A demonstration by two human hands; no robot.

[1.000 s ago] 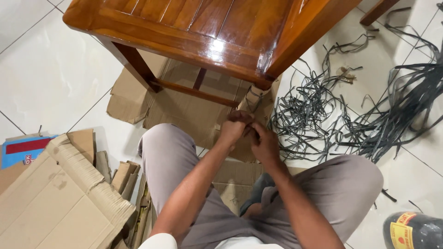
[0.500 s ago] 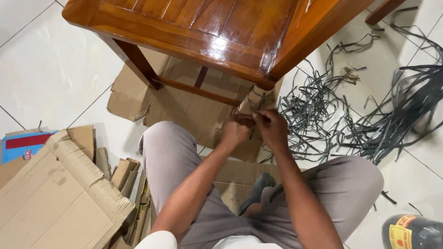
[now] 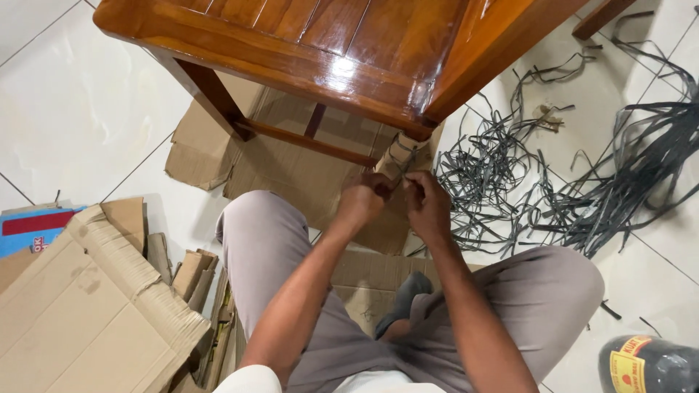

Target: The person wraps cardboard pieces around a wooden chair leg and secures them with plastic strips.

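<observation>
Head camera, looking steeply down from above the person's own lap.

One view only: it faces forward and down, close over both forearms, with the left hand (image 3: 362, 202) and right hand (image 3: 427, 206) near centre. Beyond the hands the wooden chair (image 3: 342, 51) fills the top; tiled floor (image 3: 80, 124) lies left of them, strapping pile (image 3: 582, 182) to their right.

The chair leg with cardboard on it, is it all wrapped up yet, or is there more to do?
Done: cardboard already covers the front chair leg. In hand: the left hand and right hand pinch a dark strap beside it. Left: the other leg is bare wood, and loose straps lie on the floor.
</observation>
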